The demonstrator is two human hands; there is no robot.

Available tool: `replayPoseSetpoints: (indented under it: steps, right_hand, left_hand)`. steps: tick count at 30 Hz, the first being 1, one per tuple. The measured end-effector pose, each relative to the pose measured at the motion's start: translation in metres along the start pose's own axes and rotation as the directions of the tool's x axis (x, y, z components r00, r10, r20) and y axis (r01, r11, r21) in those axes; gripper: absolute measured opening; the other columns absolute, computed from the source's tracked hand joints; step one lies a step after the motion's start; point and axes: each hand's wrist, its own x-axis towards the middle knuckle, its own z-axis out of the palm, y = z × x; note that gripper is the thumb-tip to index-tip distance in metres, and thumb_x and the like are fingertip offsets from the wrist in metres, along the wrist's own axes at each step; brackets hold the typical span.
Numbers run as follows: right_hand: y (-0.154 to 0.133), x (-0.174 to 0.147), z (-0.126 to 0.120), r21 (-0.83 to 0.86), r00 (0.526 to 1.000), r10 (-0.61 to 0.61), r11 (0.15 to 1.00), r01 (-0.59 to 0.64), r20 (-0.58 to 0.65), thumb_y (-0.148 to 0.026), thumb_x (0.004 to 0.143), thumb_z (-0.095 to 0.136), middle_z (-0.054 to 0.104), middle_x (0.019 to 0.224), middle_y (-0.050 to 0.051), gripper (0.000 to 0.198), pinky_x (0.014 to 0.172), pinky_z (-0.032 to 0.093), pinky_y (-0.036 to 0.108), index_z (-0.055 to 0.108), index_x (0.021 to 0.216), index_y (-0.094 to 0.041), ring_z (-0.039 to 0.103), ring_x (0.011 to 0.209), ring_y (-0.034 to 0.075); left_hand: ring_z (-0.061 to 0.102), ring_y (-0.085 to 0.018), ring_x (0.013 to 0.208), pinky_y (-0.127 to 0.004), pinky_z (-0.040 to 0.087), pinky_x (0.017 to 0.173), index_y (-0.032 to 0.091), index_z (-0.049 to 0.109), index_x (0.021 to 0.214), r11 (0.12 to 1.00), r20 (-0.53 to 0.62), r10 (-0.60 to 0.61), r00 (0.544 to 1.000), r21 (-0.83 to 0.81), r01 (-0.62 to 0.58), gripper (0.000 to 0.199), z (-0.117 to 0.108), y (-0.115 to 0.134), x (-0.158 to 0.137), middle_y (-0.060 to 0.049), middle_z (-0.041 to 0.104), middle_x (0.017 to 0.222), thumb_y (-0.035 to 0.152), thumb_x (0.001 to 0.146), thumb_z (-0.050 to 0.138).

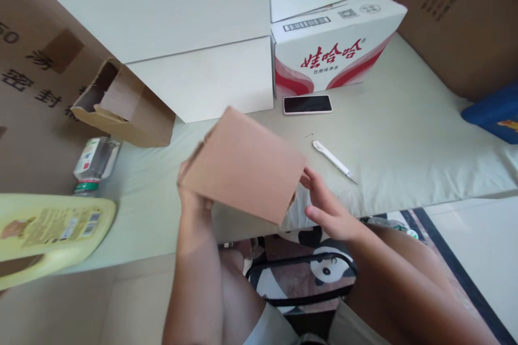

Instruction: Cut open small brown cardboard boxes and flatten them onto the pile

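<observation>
A plain brown cardboard box (245, 167) is held tilted above the near edge of the cloth-covered surface. My left hand (195, 197) grips its left end, with most of the fingers hidden behind the cardboard. At the opposite end, my right hand (326, 202) is open, thumb and fingers apart. Its fingertips are close to the box's right corner; whether they touch it I cannot tell. To the right of the box lies a white utility knife (334, 160) with its blade out. Beyond the knife, a phone (307, 104) rests flat with a dark screen.
White boxes (202, 78) and a red-and-white carton (332, 59) stand at the back. At left are an opened cardboard box (149, 113), a clear bottle (97, 159) lying down and a yellow jug (60, 232). A blue object (493, 113) sits far right. A panda-print item (299, 280) is below.
</observation>
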Motion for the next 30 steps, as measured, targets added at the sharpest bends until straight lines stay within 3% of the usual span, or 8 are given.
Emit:
replayPoseSetpoints:
  steps: [5,14,17,20,22,24,27,30]
  right_hand:
    - [-0.008,0.006,-0.011,-0.299,0.995,-0.098,0.95,0.086,-0.026,-0.049,0.095,0.061,0.024,0.173,0.009,0.068,0.128,0.013,0.067,0.04,0.157,-0.03,0.004,0.162,0.033]
    - [-0.02,0.001,-0.039,-0.313,0.906,-0.151,0.95,0.021,-0.396,-0.04,0.098,0.06,0.064,0.143,0.011,0.029,0.117,0.045,0.054,0.072,0.121,-0.028,0.057,0.139,0.03]
    - [-0.019,0.001,-0.039,-0.339,0.885,-0.129,0.94,-0.034,-0.446,-0.043,0.097,0.062,0.065,0.14,0.011,0.026,0.115,0.047,0.055,0.075,0.113,-0.027,0.057,0.137,0.031]
    - [-0.018,0.003,-0.035,-0.345,0.917,-0.116,0.938,-0.025,-0.382,-0.041,0.096,0.063,0.064,0.142,0.011,0.027,0.116,0.046,0.055,0.074,0.118,-0.028,0.057,0.137,0.031]
    - [-0.019,0.004,-0.032,-0.315,0.957,-0.15,0.947,0.067,-0.248,-0.037,0.095,0.065,0.064,0.143,0.011,0.029,0.116,0.047,0.053,0.073,0.122,-0.028,0.058,0.137,0.029]
    - [-0.021,0.005,-0.028,-0.255,0.976,-0.205,0.95,0.181,-0.071,-0.036,0.095,0.066,0.062,0.145,0.01,0.031,0.118,0.045,0.052,0.072,0.124,-0.028,0.057,0.138,0.028]
    - [-0.023,0.006,-0.026,-0.196,0.977,-0.209,0.957,0.214,0.049,-0.036,0.097,0.062,0.063,0.146,0.008,0.03,0.117,0.046,0.051,0.071,0.124,-0.029,0.058,0.138,0.027]
    - [-0.014,0.007,-0.037,-0.344,0.973,-0.09,0.939,0.011,-0.215,-0.031,0.098,0.056,0.073,0.126,0.009,0.022,0.103,0.055,0.049,0.072,0.113,-0.027,0.068,0.119,0.026]
  left_hand:
    - [0.068,-0.024,0.079,-0.033,0.053,0.061,0.019,0.068,0.106,0.857,0.355,-0.503,0.788,0.089,0.507,0.084,0.026,0.001,-0.025,-0.013,0.075,0.096,0.092,0.074,0.043]
    - [0.061,-0.015,0.047,-0.026,0.026,0.043,0.015,0.071,0.081,0.75,0.691,-0.658,0.3,0.561,0.351,0.078,0.028,0.004,-0.037,-0.013,0.078,0.082,0.091,0.072,0.054]
    - [0.06,-0.016,0.052,-0.029,0.041,0.048,0.015,0.072,0.079,0.778,0.667,-0.621,0.412,0.589,0.219,0.07,0.032,0.003,-0.031,-0.013,0.076,0.079,0.083,0.074,0.061]
    - [0.071,-0.026,0.091,-0.036,0.056,0.072,0.019,0.069,0.109,0.872,0.422,-0.393,0.817,0.454,0.185,0.069,0.032,-0.005,-0.023,-0.015,0.074,0.111,0.077,0.072,0.069]
    - [0.062,-0.031,0.125,-0.043,0.057,0.091,0.027,0.057,0.132,0.952,0.203,-0.068,0.977,0.307,0.003,0.08,0.03,-0.01,-0.019,-0.015,0.058,0.145,0.079,0.072,0.066]
    - [0.045,-0.033,0.146,-0.05,0.047,0.111,0.031,0.054,0.137,0.922,0.181,0.244,0.953,0.262,-0.286,0.079,0.028,-0.013,-0.018,-0.012,0.041,0.16,0.081,0.076,0.061]
    - [0.031,-0.033,0.154,-0.055,0.03,0.125,0.029,0.066,0.123,0.797,0.35,0.411,0.842,0.31,-0.518,0.061,0.028,-0.014,-0.02,-0.01,0.038,0.161,0.075,0.085,0.055]
    - [0.035,-0.034,0.151,-0.058,0.028,0.125,0.027,0.07,0.117,0.773,0.376,0.418,0.827,0.33,-0.541,0.056,0.03,-0.015,-0.022,-0.011,0.042,0.154,0.071,0.088,0.054]
